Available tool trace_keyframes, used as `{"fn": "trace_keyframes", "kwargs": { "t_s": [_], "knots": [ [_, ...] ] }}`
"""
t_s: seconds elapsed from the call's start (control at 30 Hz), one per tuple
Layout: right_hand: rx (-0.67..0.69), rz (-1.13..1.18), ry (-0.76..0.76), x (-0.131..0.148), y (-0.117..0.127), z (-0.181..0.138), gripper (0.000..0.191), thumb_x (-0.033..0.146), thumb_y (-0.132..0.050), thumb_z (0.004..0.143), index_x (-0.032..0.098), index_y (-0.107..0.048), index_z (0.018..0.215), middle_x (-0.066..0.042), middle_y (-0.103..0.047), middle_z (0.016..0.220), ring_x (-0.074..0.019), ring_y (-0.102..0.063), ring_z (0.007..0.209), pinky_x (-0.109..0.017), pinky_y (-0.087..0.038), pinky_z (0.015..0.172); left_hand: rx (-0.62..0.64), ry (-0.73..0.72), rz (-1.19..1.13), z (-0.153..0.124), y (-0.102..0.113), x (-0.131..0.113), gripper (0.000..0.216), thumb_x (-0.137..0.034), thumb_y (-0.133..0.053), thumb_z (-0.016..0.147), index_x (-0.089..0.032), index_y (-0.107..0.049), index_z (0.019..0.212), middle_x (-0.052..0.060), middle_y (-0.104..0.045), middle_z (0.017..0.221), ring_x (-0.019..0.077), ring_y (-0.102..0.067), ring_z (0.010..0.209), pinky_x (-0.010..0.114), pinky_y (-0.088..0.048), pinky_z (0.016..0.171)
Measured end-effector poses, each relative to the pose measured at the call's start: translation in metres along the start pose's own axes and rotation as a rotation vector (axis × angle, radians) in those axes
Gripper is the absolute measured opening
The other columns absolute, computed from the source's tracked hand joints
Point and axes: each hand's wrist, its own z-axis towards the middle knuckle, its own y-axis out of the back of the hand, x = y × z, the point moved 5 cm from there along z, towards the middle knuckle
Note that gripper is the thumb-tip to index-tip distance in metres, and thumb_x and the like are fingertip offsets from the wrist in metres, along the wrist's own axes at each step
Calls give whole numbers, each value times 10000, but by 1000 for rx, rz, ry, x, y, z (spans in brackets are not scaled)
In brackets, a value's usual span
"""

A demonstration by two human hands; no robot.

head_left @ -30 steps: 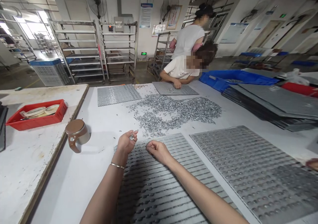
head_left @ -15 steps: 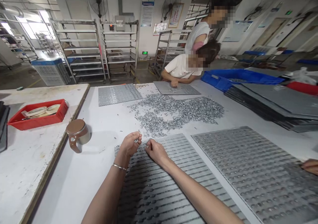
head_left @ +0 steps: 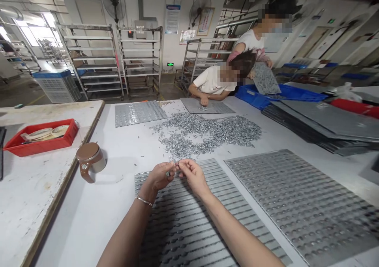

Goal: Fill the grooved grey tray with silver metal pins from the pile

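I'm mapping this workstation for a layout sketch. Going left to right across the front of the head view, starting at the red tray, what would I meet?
Red tray → brown-lidded mug → left hand → right hand → bumpy gray board.

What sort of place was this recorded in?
Probably a factory workshop: tall metal racks stand behind, loose silvery pieces are heaped on the worktable, and a stack of sheets lies nearby.
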Motion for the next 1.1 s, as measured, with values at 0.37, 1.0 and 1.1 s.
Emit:
{"fn": "trace_keyframes", "kwargs": {
  "t_s": [0.37,1.0,1.1],
  "knots": [
    [287,-793,19,-46,3,-6,175,299,-579,841,207,-719,791,6,-669,660,-155,-601,615,-258,-435,619,-249,-181,-179,4,31,-27,120,-54,-616,890,-108,-591,786,98,-667,874,43,-529,569,128,-439,491],
    [66,-226,-40,-17,6,-2,366,549,-648,847,189,-672,909,17,-610,626,-125,-505,519,-236,-387,500,5,-61,20,0,6,-6,301,-210,-899,631,-93,-645,742,42,-624,729,65,-509,563,162,-377,491],
    [33,-51,-56,-13,1,-3,472,606,-747,747,193,-716,974,-15,-687,715,-122,-516,522,-241,-408,485,76,1,60,-1,-4,3,381,-274,-943,537,-80,-645,674,5,-554,616,52,-435,498,160,-276,423]
  ]
}}
